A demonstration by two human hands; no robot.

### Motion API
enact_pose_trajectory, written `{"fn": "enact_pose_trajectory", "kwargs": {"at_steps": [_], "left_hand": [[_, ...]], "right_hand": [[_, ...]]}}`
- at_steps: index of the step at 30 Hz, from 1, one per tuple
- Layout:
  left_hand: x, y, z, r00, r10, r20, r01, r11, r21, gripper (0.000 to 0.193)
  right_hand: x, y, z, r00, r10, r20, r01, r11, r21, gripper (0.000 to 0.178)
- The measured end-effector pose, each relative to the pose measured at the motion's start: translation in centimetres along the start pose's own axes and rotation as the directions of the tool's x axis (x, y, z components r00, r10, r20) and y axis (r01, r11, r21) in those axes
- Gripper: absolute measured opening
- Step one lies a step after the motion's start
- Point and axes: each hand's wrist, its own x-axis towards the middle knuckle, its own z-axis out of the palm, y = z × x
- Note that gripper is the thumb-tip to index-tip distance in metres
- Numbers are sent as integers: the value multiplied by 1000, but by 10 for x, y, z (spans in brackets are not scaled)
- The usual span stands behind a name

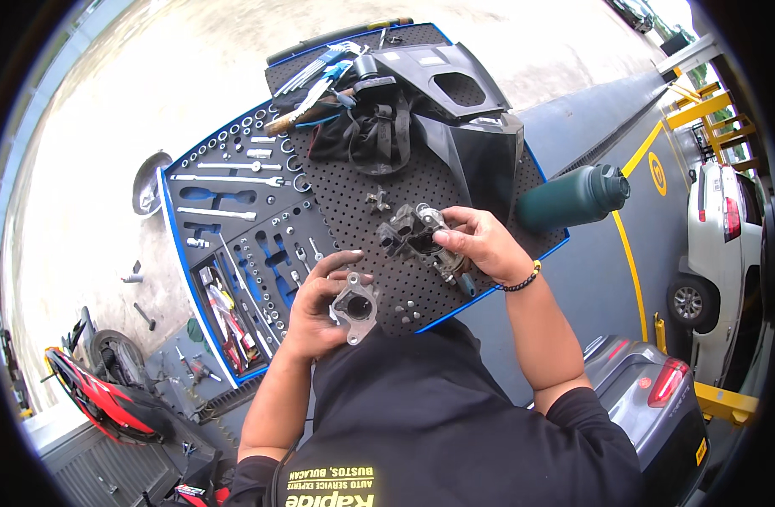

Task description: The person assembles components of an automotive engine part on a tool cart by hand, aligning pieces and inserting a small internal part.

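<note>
My left hand [316, 311] is closed around a grey metal flange piece [353, 287], which has a round dark bore and an ear at each end. It is held just off the near edge of the perforated black cart top [341, 207]. To its right, my right hand [490, 247] grips a larger, dirty metal assembly that looks like a carburetor [404, 230], thumb on its near side. The two parts are apart. A small star-shaped metal piece [377, 199] lies beyond the assembly, and several small round pieces [410, 305] rest near the front edge.
Wrenches and sockets fill a foam tool tray [214, 203] at the left. Black plastic panels [480, 160], a black cloth bag [353, 139] and a hex key set [324, 68] occupy the far side. A green bottle [569, 198] lies at the right edge. Vehicles stand around.
</note>
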Motion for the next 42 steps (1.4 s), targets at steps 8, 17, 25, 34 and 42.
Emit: {"fn": "enact_pose_trajectory", "kwargs": {"at_steps": [8,17,25,34,42], "left_hand": [[-10,-2,-24,980,32,-199,1,986,165,50],[-8,3,-24,978,17,-208,24,981,191,53],[12,44,-6,987,162,-17,-149,942,301,55],[41,76,24,916,387,106,-401,868,292,60],[51,75,34,878,437,195,-478,821,313,58]], "right_hand": [[51,1,17,986,-4,169,125,697,-707,78],[54,-8,32,995,38,90,59,506,-860,74],[23,3,28,968,-248,39,175,556,-813,64],[-23,-36,29,630,-663,404,765,441,-469,70],[-25,-14,42,517,-795,319,786,293,-544,62]]}}
